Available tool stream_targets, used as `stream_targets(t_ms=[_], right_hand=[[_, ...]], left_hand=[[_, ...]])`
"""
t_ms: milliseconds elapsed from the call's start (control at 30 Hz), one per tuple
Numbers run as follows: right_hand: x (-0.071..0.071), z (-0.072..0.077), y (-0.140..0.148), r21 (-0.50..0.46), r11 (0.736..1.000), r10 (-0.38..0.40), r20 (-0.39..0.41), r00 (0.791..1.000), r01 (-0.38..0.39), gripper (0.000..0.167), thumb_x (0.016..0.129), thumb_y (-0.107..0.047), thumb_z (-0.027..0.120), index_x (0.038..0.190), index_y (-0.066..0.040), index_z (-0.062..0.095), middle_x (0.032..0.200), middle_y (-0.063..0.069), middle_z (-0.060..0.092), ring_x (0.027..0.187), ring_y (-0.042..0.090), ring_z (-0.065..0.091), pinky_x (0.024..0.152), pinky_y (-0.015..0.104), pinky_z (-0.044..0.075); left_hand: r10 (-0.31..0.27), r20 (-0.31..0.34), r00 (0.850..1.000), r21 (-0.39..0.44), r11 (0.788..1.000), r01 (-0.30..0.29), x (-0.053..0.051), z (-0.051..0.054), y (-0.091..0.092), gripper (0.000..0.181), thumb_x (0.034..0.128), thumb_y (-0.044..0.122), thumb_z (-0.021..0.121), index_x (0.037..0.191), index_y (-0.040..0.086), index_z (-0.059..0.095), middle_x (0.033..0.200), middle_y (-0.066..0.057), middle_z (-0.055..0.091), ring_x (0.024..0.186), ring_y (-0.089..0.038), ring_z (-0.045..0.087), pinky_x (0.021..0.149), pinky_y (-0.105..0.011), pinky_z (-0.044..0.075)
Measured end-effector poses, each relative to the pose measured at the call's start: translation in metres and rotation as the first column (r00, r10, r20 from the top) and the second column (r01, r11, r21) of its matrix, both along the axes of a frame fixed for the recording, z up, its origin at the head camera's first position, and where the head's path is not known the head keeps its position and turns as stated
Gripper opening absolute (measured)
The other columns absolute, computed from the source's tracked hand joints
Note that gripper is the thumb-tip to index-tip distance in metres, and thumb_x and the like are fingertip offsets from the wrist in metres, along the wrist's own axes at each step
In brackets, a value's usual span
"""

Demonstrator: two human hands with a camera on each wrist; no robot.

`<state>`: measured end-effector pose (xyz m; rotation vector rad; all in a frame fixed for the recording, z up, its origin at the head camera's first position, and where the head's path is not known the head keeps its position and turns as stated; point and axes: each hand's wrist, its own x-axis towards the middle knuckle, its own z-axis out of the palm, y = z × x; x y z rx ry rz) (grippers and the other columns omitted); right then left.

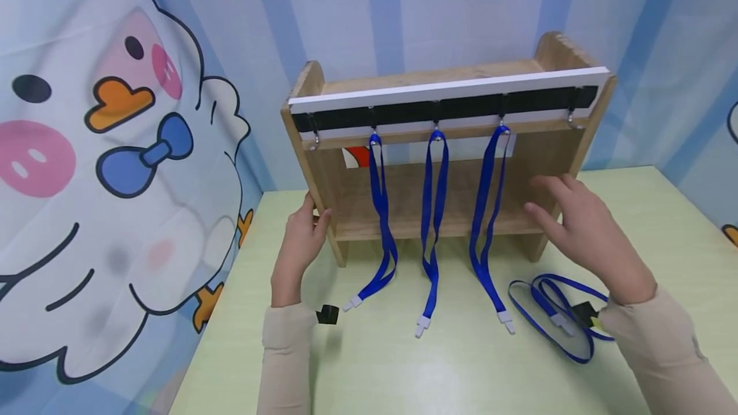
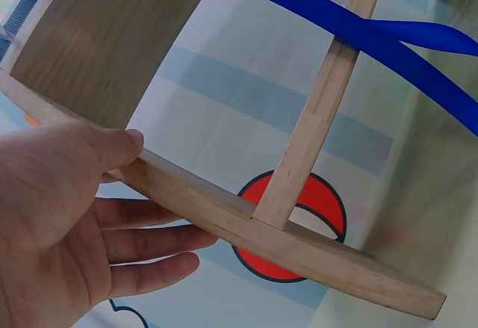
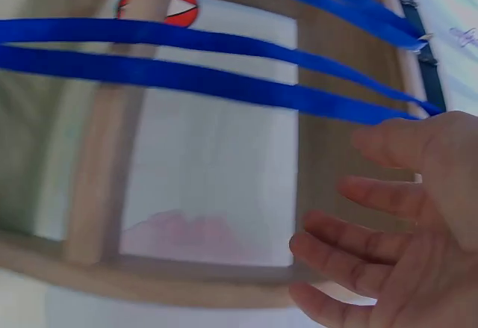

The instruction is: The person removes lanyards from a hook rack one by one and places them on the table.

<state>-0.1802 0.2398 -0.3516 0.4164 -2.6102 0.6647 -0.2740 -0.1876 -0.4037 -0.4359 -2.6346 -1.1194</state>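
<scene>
A wooden rack stands on the table, with a black strip and metal hooks along its top front. Blue lanyards hang from three middle hooks: one at left, one at centre, one at right. Their white clips reach down in front of the rack. My left hand holds the rack's left side panel, thumb on one side and fingers on the other. Beside the right side panel, my right hand has spread, relaxed fingers and holds nothing; the right wrist view shows it near a lanyard strap.
A loose blue lanyard lies looped on the table by my right forearm, next to a small black piece. The outermost left hook and right hook are bare. A cartoon-printed cloth hangs behind the rack.
</scene>
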Motion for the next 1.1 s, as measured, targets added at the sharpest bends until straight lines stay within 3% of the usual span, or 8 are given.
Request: stream_targets(t_ms=[100, 300, 700, 900, 1100], right_hand=[[-0.001, 0.012, -0.008, -0.031, 0.999, 0.011, -0.048, 0.999, -0.012, 0.044, 0.101, -0.014, 0.063, 0.138, 0.007, 0.050, 0.128, 0.029, 0.055, 0.110, 0.048, 0.055, 0.088, 0.065, 0.048], [-0.004, 0.030, -0.019, -0.068, 0.997, 0.023, -0.148, 0.989, -0.034, 0.044, 0.099, -0.010, 0.065, 0.137, 0.006, 0.051, 0.117, 0.026, 0.059, 0.102, 0.042, 0.058, 0.082, 0.058, 0.050], [-0.011, 0.061, -0.030, -0.107, 0.993, 0.022, -0.249, 0.968, -0.050, 0.038, 0.098, -0.005, 0.065, 0.134, 0.004, 0.056, 0.099, 0.020, 0.065, 0.086, 0.035, 0.063, 0.074, 0.051, 0.052], [-0.016, 0.072, -0.034, -0.092, 0.994, 0.028, -0.299, 0.954, -0.058, 0.034, 0.098, -0.005, 0.066, 0.131, -0.002, 0.062, 0.093, 0.016, 0.069, 0.078, 0.029, 0.065, 0.069, 0.031, 0.048], [-0.022, 0.079, -0.039, -0.090, 0.995, 0.016, -0.330, 0.944, -0.048, 0.027, 0.098, -0.010, 0.067, 0.123, 0.001, 0.066, 0.089, 0.015, 0.071, 0.070, 0.024, 0.061, 0.065, 0.018, 0.040]], left_hand=[[-0.003, -0.001, 1.000, 0.001, 1.000, 0.003, 0.000, -0.001, -0.001, 0.049, 0.1075, 0.018, 0.051, 0.150, 0.000, 0.035, 0.140, -0.026, 0.055, 0.108, -0.039, 0.068, 0.083, -0.049, 0.060], [-0.008, -0.005, 1.000, 0.002, 1.000, 0.008, -0.002, 0.000, 0.000, 0.050, 0.1078, 0.020, 0.050, 0.150, 0.000, 0.035, 0.139, -0.025, 0.055, 0.107, -0.038, 0.068, 0.082, -0.048, 0.060], [-0.010, -0.015, 1.000, 0.005, 1.000, 0.010, 0.000, 0.000, -0.001, 0.051, 0.1075, 0.018, 0.051, 0.151, -0.001, 0.034, 0.140, -0.026, 0.055, 0.107, -0.039, 0.068, 0.083, -0.048, 0.060], [-0.021, -0.043, 0.999, 0.003, 1.000, 0.021, -0.002, -0.001, -0.002, 0.047, 0.1077, 0.018, 0.051, 0.148, -0.002, 0.038, 0.136, -0.027, 0.058, 0.103, -0.038, 0.070, 0.080, -0.047, 0.061], [-0.022, -0.047, 0.999, -0.001, 1.000, 0.022, -0.003, -0.003, -0.002, 0.047, 0.1080, 0.019, 0.050, 0.148, -0.002, 0.038, 0.134, -0.027, 0.059, 0.100, -0.037, 0.071, 0.078, -0.047, 0.061]])
